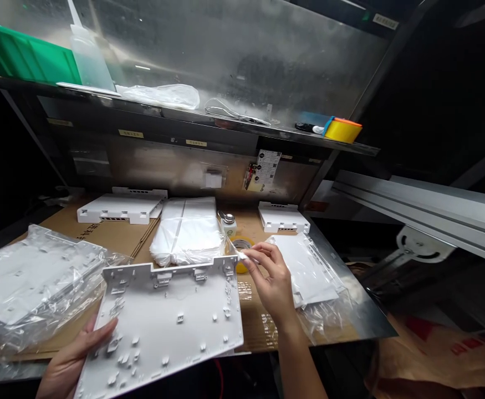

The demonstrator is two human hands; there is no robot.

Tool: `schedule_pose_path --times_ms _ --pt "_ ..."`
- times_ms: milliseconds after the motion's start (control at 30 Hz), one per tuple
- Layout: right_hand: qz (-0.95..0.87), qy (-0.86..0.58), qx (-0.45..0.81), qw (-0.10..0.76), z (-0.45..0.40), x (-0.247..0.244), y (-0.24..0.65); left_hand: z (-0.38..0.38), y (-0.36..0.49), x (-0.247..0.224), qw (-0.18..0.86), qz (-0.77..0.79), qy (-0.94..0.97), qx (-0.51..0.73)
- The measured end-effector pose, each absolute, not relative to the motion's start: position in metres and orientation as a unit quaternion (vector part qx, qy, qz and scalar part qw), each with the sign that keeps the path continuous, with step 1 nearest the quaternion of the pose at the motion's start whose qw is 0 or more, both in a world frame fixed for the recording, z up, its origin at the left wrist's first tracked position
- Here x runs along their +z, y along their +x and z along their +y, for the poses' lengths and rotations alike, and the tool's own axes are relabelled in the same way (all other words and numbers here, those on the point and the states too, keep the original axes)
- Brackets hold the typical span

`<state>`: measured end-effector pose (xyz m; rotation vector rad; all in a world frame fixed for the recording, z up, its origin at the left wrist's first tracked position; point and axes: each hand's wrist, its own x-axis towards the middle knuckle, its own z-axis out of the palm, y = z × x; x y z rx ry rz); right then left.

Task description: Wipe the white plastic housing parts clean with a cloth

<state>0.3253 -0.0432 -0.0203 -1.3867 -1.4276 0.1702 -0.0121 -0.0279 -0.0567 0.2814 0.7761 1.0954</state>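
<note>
My left hand [78,349] grips a white plastic housing panel [171,327] by its left edge, thumb on the inner face. Clips and small posts on that face point up toward me. At the panel's top right corner my right hand [269,271] is closed in a pinch, thumb against forefinger. Something small and white shows at those fingertips; I cannot tell whether it is a separate piece. Just behind the fingers lies a yellow tape roll [242,245], partly hidden. A small white bottle with a metal top [228,221] stands beyond it.
A stack of clear plastic bags [188,230] lies mid-bench. Bagged white panels rest at left [38,277] and right [309,266]. White housings [115,208] stand at the back. The shelf above holds a green bin [26,55], squeeze bottle [90,58] and yellow roll [342,131].
</note>
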Motion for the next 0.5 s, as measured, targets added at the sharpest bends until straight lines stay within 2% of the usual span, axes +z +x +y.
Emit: schedule_pose_path --times_ms 100,233,367,500 --pt "-0.570 -0.625 0.049 0.531 -0.039 -0.019 0.327 -0.033 0.006 -0.026 0.762 0.409 0.148 0.480" --pt "-0.615 -0.530 0.015 0.584 -0.040 0.014 0.291 -0.040 0.038 0.006 0.733 0.398 0.214 0.509" --pt "-0.676 -0.420 0.009 0.606 -0.048 0.047 0.237 -0.045 0.068 0.011 0.687 0.362 0.318 0.545" --pt "-0.677 -0.408 -0.014 0.613 -0.043 0.044 0.224 -0.050 0.085 0.009 0.692 0.345 0.314 0.551"
